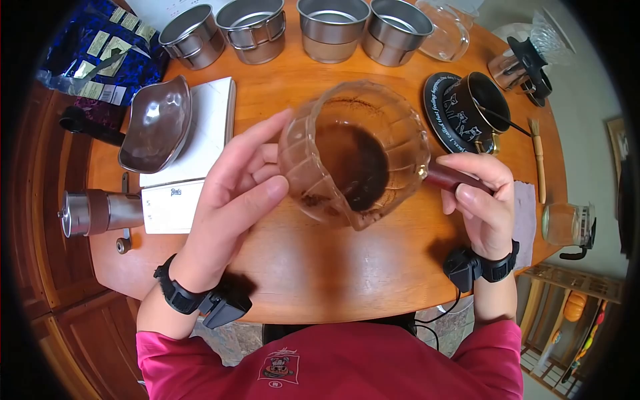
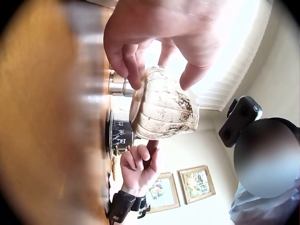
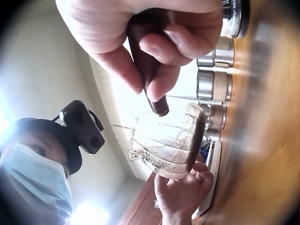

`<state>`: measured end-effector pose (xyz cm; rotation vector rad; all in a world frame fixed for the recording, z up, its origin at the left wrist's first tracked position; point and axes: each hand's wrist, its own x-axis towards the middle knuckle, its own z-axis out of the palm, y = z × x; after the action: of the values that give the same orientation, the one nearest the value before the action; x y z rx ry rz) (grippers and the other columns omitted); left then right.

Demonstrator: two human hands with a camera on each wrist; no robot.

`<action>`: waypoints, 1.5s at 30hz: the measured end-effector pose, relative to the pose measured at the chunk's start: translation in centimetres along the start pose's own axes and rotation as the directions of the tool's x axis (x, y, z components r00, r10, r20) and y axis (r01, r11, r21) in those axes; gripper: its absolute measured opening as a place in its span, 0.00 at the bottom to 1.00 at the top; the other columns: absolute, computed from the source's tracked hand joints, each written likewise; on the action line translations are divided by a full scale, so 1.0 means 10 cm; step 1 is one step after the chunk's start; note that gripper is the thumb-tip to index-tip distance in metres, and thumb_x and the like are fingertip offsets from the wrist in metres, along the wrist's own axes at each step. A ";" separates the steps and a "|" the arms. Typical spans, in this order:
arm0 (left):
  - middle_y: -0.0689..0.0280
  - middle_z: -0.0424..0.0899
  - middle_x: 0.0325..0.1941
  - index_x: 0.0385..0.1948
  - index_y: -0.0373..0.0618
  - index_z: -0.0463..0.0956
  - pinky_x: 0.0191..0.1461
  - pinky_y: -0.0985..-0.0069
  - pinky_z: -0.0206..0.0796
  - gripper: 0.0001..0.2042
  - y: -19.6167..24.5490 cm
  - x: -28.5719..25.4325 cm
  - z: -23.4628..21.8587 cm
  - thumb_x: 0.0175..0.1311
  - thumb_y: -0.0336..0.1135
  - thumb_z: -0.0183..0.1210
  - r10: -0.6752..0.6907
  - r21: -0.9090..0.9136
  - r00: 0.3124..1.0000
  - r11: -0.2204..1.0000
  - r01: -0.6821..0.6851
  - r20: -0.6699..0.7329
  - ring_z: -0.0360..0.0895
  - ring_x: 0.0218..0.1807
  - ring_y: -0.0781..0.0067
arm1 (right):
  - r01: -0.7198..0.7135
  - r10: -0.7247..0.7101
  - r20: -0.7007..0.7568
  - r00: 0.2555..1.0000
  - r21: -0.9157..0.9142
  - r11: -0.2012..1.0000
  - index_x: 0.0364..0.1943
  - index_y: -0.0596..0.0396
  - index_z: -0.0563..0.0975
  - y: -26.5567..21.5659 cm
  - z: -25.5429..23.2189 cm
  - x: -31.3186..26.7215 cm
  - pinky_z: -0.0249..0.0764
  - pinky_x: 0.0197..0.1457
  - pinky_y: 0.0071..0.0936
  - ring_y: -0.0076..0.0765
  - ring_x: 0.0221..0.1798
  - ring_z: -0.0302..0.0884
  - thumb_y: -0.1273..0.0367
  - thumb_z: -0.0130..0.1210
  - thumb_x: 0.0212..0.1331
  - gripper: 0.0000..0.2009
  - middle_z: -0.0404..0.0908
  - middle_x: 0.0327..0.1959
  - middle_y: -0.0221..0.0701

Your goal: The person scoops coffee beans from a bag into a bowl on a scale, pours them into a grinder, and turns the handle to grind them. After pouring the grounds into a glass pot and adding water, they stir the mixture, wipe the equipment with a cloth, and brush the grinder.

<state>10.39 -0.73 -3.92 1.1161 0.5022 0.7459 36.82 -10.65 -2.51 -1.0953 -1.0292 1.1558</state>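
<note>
A ribbed glass coffee pot (image 1: 303,167) is held up over the table, tilted so that its mouth faces the head camera. Dark brown liquid or wet coffee grounds (image 1: 353,167) lie in it, and brown specks cling to the glass. My right hand (image 1: 483,193) grips its dark wooden handle (image 1: 448,177), thumb and fingers wrapped round it, as the right wrist view also shows. On the opposite side, my left hand (image 1: 230,193) holds the glass between thumb and fingers, with the fingertips partly behind the pot.
Several steel cups (image 1: 333,30) line the back. Left are a brown dish (image 1: 157,123) on a white scale (image 1: 175,207), a coffee grinder (image 1: 100,212) and a blue bag (image 1: 107,47). Right are a black cup (image 1: 485,100), a brush (image 1: 539,160) and a glass jar (image 1: 565,225).
</note>
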 end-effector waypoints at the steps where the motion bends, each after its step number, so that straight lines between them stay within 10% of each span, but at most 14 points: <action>1: 0.61 0.71 0.50 0.62 0.40 0.53 0.56 0.78 0.58 0.27 -0.03 0.00 0.00 0.59 0.26 0.50 -0.049 -0.023 0.999 0.999 0.049 -0.021 0.69 0.51 0.74 | -0.054 0.054 0.005 0.999 -0.004 0.999 0.42 0.64 0.76 -0.01 -0.01 0.01 0.69 0.32 0.18 0.23 0.25 0.73 0.77 0.56 0.46 0.15 0.79 0.34 0.37; 6: 0.62 0.71 0.48 0.61 0.40 0.52 0.55 0.77 0.59 0.28 -0.01 0.01 -0.01 0.57 0.24 0.49 -0.153 -0.017 0.988 0.988 0.153 0.002 0.69 0.52 0.73 | -0.109 0.110 0.035 0.993 -0.036 0.993 0.41 0.64 0.77 -0.01 -0.09 0.02 0.69 0.32 0.18 0.23 0.26 0.74 0.76 0.57 0.45 0.15 0.79 0.33 0.34; 21: 0.62 0.65 0.51 0.61 0.42 0.48 0.56 0.73 0.62 0.43 -0.02 0.02 0.02 0.40 0.17 0.63 0.153 0.245 0.980 0.952 -0.181 0.131 0.68 0.52 0.71 | -0.024 0.034 0.105 0.994 -0.090 0.996 0.40 0.62 0.78 -0.04 -0.12 -0.01 0.71 0.36 0.17 0.23 0.31 0.76 0.78 0.58 0.42 0.16 0.78 0.35 0.32; 39: 0.62 0.64 0.53 0.60 0.42 0.49 0.58 0.73 0.61 0.42 0.01 0.00 0.04 0.38 0.15 0.63 0.062 0.193 0.998 0.979 -0.063 0.012 0.67 0.55 0.70 | -0.078 0.078 -0.010 0.997 -0.083 0.994 0.38 0.61 0.79 -0.05 0.03 -0.01 0.71 0.38 0.18 0.23 0.34 0.76 0.78 0.60 0.41 0.15 0.78 0.35 0.30; 45: 0.62 0.63 0.55 0.60 0.43 0.49 0.59 0.71 0.59 0.43 -0.08 0.02 0.03 0.37 0.15 0.63 0.017 0.292 0.998 0.956 -0.034 0.062 0.66 0.56 0.69 | -0.039 0.045 0.009 0.999 -0.351 0.936 0.41 0.59 0.78 -0.05 -0.03 -0.05 0.70 0.40 0.17 0.23 0.36 0.76 0.77 0.60 0.44 0.16 0.78 0.36 0.30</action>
<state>10.93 -1.00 -4.52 1.4191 0.5618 0.6721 37.14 -11.24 -2.07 -1.3948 -1.2633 1.0387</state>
